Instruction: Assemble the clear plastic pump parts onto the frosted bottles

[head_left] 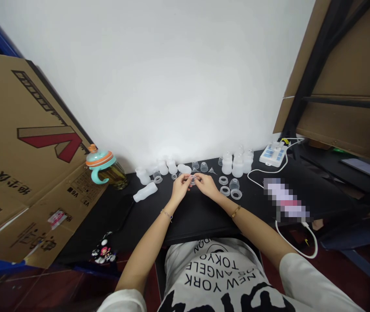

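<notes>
Black table, loose parts at hand: rolling and slipping look the likeliest faults.
Left hand and right hand meet mid-table, fingers pinched nearly closed; a leftward bump could set the white bottle, lying on its side, rolling, and a rightward sweep could scatter the loose rings. The small clear ring between the hands might slip, seemingly held by fingertips alone.

White shirt, black lettering, thin left bracelet, gold-toned right bracelet
</notes>
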{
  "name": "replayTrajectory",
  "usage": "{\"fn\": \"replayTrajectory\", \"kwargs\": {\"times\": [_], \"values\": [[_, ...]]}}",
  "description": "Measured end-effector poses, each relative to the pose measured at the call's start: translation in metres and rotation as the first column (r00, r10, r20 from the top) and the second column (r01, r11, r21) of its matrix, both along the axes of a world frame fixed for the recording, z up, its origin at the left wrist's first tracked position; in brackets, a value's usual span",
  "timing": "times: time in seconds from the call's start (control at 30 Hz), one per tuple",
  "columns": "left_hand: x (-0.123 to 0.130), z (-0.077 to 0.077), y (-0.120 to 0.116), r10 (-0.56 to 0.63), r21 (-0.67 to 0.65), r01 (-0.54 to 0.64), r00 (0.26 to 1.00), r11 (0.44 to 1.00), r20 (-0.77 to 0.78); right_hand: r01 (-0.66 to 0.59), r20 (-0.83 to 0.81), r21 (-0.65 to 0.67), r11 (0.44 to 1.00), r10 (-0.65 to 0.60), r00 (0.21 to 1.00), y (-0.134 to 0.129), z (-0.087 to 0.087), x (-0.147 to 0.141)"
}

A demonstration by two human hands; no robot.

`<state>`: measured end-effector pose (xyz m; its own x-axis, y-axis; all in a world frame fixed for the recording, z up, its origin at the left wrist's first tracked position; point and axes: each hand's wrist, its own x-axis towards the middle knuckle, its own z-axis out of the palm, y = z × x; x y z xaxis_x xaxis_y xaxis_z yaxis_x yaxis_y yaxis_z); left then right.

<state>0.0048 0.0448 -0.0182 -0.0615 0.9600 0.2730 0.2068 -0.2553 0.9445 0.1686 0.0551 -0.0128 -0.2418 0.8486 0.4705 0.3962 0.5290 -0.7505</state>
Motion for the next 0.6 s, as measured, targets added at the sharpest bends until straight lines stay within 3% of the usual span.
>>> {"fn": "replayTrajectory", "kwargs": {"times": [0.6], "values": [[0.0002,0.0023,-0.0025,-0.002,-0.009,0.002,1.0,1.0,-0.025,0.007,0.047,0.01,1.0,-0.008,0.999,-0.0006,-0.0006,0.0001]]}}
